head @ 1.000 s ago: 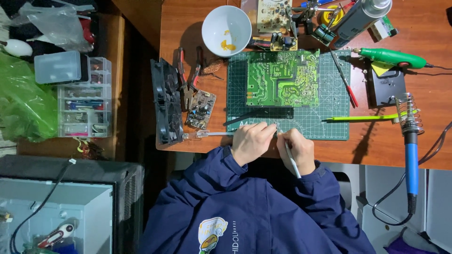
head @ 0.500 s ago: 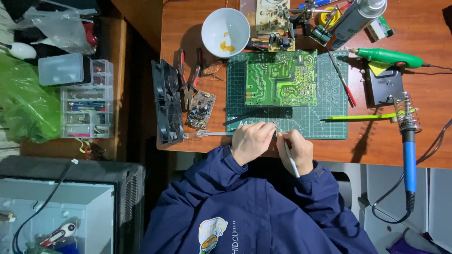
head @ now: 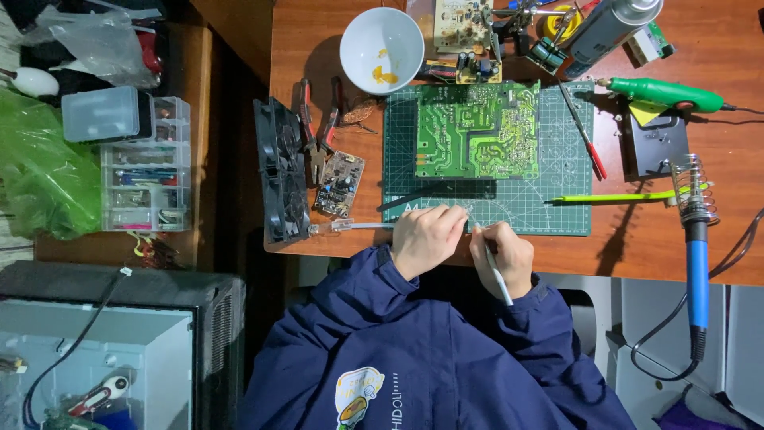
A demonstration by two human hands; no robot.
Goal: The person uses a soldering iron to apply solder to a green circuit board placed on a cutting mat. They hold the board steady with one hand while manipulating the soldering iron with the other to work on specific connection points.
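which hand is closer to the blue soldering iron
Right. The right hand sits at the mat's front edge, on the side toward the soldering iron; the left hand is just beyond it, farther from the iron.

I sit at an electronics repair bench. On my brown wooden desk (head: 716,247) lies a green gridded cutting mat (head: 569,203) with a large green circuit board (head: 477,130) at centre frame. A blue-handled soldering iron in its coiled stand (head: 694,223) sits at the right, red-handled pliers (head: 318,119) left of the mat, clear plastic parts drawers (head: 143,171) at far left.
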